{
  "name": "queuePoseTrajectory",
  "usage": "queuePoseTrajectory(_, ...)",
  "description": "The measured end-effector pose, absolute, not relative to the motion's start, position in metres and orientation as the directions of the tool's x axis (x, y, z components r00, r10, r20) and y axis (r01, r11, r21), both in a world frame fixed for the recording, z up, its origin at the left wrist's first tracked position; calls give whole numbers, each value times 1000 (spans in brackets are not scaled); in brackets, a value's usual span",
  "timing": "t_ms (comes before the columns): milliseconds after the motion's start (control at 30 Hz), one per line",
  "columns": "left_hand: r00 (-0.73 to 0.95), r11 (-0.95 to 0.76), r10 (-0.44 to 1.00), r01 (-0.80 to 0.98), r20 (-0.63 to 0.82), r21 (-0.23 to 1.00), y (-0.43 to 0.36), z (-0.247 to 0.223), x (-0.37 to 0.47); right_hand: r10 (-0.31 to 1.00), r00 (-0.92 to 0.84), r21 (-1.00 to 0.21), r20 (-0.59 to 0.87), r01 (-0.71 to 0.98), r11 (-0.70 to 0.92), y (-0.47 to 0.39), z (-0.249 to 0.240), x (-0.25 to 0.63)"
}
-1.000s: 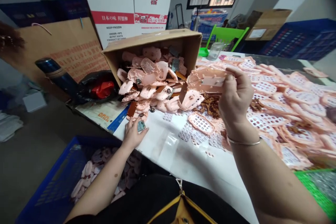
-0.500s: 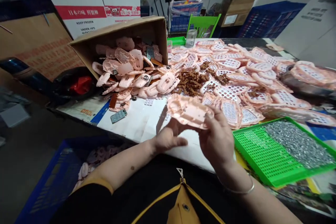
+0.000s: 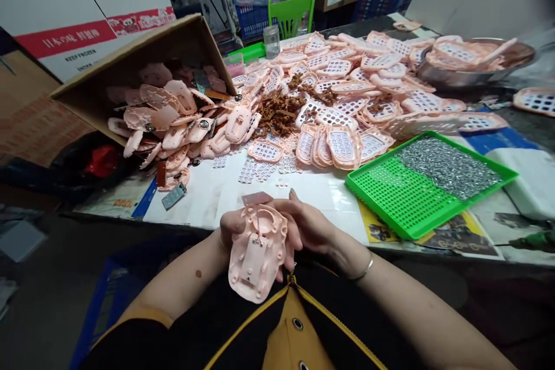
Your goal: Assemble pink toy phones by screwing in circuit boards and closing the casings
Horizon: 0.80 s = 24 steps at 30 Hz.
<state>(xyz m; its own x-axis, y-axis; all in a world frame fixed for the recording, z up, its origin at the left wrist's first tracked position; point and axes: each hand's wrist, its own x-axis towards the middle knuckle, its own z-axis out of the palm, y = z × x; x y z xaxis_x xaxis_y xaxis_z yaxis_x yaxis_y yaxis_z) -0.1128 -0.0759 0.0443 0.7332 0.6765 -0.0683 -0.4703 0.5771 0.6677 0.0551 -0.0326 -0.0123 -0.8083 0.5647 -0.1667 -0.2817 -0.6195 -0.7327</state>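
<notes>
A pink plastic shell (image 3: pixel 255 263) is held low in front of my body, tilted, its hollow inner side with posts and a rectangular recess facing me. My left hand (image 3: pixel 233 228) is closed on its upper left side. On the upper right, my right hand (image 3: pixel 312 228) presses against the shell with its fingers partly hidden behind it. Fingers also show along the shell's right edge; whose they are is hard to tell. Just beyond the shell's top is a thin flat pinkish piece (image 3: pixel 255 198), and I cannot see what supports it.
A tipped carton (image 3: pixel 143 52) spills pink shells at left. Many pink frames with white grids (image 3: pixel 344 147) cover the table behind a brown heap (image 3: pixel 277 113). At right are a green tray (image 3: pixel 381 196) of small metal parts and a metal bowl (image 3: pixel 468 75). A small grey board (image 3: pixel 174 196) lies at left.
The shell has come down and closer to my body and has been turned from sideways to lengthwise. My left hand now grips its left side. The view has shifted right and down.
</notes>
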Motion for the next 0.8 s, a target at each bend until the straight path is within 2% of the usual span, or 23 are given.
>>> queuePoseTrajectory(100, 801, 661, 593, -425, -83, 618, -79, 40, -108, 481, -852, -585, -206, -287, -759, -34, -1, 41)
queuePoseTrajectory(167, 805, 687, 586, -433, -93, 583, -81, 34, -109, 479, -848, -547, -225, -298, -783, -34, 6, 41)
queuePoseTrajectory(367, 798, 704, 597, -471, -83, 531, -85, 23, -120, 530, -820, -612, -218, -308, -728, -37, -8, 55)
queuePoseTrajectory(567, 740, 681, 654, -487, -156, 547, -93, 21, -126, 630, -724, -583, -282, -392, -711, -40, -16, 54)
queuePoseTrajectory(800, 704, 634, 695, -508, -143, 583, -102, 21, -134, 714, -661, -728, -230, -370, -577, -27, 0, 65)
